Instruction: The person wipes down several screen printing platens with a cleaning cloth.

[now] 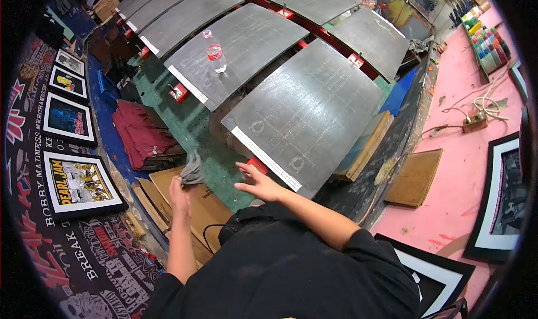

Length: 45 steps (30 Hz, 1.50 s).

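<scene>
Two hands, one rag, one bottle.

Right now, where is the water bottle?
The water bottle stands upright on the second grey platen, up and left of the hands, beyond the nearest platen.

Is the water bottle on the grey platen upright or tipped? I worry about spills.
Upright: the water bottle stands on its base on a grey platen, cap end up.

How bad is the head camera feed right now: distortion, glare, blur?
Head view: strong fisheye bend, black vignette in the corners; straight platen edges bow. The near platen shows dull sheen, no harsh glare. The right hand is slightly smeared; the left hand holding the grey rag reads sharper. The water bottle is clear.
</scene>
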{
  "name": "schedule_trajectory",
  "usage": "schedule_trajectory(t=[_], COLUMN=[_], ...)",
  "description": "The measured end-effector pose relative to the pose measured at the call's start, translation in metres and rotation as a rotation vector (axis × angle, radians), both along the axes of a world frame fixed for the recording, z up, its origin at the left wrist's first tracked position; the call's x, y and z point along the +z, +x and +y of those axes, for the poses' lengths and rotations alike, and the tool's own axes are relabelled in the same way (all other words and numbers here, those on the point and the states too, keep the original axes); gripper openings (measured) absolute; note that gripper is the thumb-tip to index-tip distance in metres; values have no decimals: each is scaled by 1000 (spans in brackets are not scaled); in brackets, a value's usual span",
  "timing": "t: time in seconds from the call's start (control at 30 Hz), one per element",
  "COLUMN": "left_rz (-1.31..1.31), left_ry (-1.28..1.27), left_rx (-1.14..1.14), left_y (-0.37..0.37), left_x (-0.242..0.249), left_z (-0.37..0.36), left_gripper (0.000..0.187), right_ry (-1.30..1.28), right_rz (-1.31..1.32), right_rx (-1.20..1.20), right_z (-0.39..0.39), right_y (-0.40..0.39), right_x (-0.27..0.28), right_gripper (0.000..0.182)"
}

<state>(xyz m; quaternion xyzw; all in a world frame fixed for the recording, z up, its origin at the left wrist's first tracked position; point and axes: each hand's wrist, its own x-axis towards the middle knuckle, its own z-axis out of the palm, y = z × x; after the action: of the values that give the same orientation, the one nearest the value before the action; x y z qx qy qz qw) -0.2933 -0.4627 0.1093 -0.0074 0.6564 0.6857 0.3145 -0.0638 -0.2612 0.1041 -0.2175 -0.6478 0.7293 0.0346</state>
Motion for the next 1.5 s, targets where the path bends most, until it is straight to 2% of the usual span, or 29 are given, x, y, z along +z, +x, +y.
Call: schedule_trajectory(t=[0.03,0.1,0.13,0.2,0.27,0.3,0.37,0.4,0.43,0.47,0.5,0.57,0.6,0.63,0.7,0.83,0.87,0.9,0.93,1.0,1.1,1.17,1.2,1.23,1.3,1.37,1.4,1.43,1.5], left_rz=[-26,-61,94,230,1290,1278,220,-5,-14,-325,-634,-783,-785,-784,-742,-622,-571,-521,-474,-380,-180,267,328,596,957,695,499,491,486], left_ry=[131,267,172,78,-273,-270,38,154,152,224,291,240,256,277,255,253,237,221,169,136,58,-31,10,-87,-409,-414,-407,-420,-202], left_rx=[-43,-88,-225,-365,-381,-385,-599,-629,-627,-546,-452,-425,-425,-424,-396,-415,-406,-395,-405,-564,-740,-716,-610,-553,-243,114,214,216,232], left_y=[28,66,80,111,131,134,142,146,157,174,191,217,227,237,256,282,289,297,304,315,305,293,283,270,257,244,241,243,246], left_x=[24,37,36,48,82,73,36,20,25,30,33,13,15,23,31,25,24,22,28,17,24,35,37,36,4,-48,-66,-63,-58], left_z=[14,35,42,64,96,104,120,131,145,160,176,208,224,244,281,335,347,359,369,381,384,362,345,322,267,219,192,189,187], left_gripper=[24,26,21,16,8,8,10,10,10,10,10,13,13,12,12,14,14,15,16,22,31,39,41,39,42,44,35,35,31], right_ry=[-3,-546,-823,-846,-720,-531,-47,-49,364,779,774,805,681,824,529,-656,-490,-323,-331,-284,-465,-47,317,730,766,1375,1445,1442,1306], right_rz=[-3,-55,162,359,370,236,-61,-71,-93,-113,-124,-314,-445,-399,-298,27,49,73,59,229,28,-39,-48,-105,-360,-671,-630,-634,-367], right_rx=[-8,-222,-247,-314,-343,-325,-328,-327,-480,-622,-617,-450,-537,-707,-902,-1074,-1076,-1070,-1049,-714,-811,-1246,-1342,-1270,-1187,-902,-887,-872,-902], right_z=[-7,-14,-12,-6,10,22,40,51,62,72,85,113,129,145,183,246,245,243,246,250,300,364,406,447,491,508,500,484,435], right_y=[-11,-27,-27,-18,4,17,47,59,71,84,97,120,127,134,156,195,208,199,202,207,235,232,233,243,227,214,203,193,171], right_x=[-1,-3,-12,-12,15,12,19,29,43,54,62,74,82,76,53,-3,-11,23,20,13,-36,-47,-60,-77,-78,-113,-113,-113,-109], right_gripper=[81,79,72,53,48,40,34,34,33,33,33,45,52,68,84,88,82,77,77,65,54,47,47,49,47,41,39,39,35])
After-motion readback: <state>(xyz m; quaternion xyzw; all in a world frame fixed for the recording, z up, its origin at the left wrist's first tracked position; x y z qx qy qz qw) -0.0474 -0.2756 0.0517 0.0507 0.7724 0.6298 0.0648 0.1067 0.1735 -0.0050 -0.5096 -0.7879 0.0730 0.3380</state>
